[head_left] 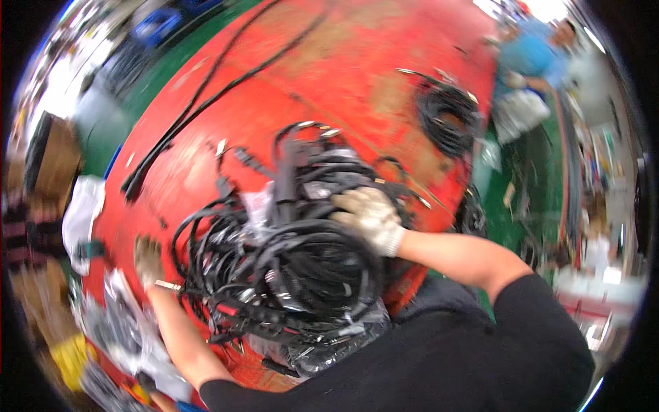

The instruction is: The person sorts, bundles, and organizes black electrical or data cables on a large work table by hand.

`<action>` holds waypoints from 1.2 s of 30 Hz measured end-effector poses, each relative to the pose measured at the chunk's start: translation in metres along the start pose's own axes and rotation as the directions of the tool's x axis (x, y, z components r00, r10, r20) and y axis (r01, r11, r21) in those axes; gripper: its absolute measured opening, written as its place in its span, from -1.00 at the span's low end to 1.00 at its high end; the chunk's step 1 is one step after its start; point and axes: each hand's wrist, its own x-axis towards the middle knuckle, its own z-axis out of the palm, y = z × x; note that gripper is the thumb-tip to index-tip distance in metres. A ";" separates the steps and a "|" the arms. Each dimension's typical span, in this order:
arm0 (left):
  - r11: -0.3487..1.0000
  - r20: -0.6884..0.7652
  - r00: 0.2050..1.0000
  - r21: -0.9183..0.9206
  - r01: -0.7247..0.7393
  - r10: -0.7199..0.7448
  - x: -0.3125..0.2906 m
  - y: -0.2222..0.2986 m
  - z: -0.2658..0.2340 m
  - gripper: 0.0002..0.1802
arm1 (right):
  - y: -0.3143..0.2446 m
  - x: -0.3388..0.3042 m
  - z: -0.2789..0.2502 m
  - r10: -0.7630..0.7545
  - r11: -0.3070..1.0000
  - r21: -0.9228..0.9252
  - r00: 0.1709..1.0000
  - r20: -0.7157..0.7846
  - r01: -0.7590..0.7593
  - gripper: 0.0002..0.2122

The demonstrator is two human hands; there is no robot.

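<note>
A large heap of black cables [312,264], coiled and tangled with clear plastic bags, lies in front of me on the red tabletop [357,82]. My right hand [371,218], in a pale work glove, reaches onto the heap's right side. Its fingers curl over black cable there, and the fingertips are partly hidden. Left of the heap, my left hand [147,261], gloved too, is at the red surface with its fingers extended and slightly blurred. A metal cable end [167,285] crosses near my left wrist. White plastic wrapping [257,213] sticks up from the heap's middle.
Long black cables [195,106] stretch across the far left of the table. A coil of black cable [449,120] lies at the far right. Plastic bags [127,329] sit at the lower left. Beyond the right edge, a person in blue [528,55] is by a pale bag [518,113].
</note>
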 end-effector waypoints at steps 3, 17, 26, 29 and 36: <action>0.985 0.203 0.965 0.012 -0.173 0.168 -0.054 0.036 0.005 -0.41 | -0.003 -0.003 -0.003 -0.001 0.997 0.076 0.997 -0.074 0.007 -0.67; 0.201 0.262 0.724 0.851 -0.485 0.638 -0.421 0.120 0.300 -0.54 | 0.116 -0.155 -0.041 0.503 0.838 0.454 0.748 -0.433 -0.301 -0.68; 0.391 0.119 0.711 0.767 -0.509 0.693 -0.550 -0.059 0.356 -0.42 | 0.321 -0.331 0.045 0.974 0.151 0.700 0.227 0.017 -0.698 -0.63; 0.572 -0.064 0.778 0.716 -0.400 0.625 -0.564 -0.132 0.394 -0.21 | 0.330 -0.324 0.030 0.926 0.125 0.794 0.357 0.121 -0.595 -0.76; -0.153 0.447 0.778 0.892 -0.425 0.441 -0.521 -0.194 0.509 -0.76 | 0.351 -0.324 0.086 0.656 0.253 0.777 0.692 0.301 -0.577 -0.71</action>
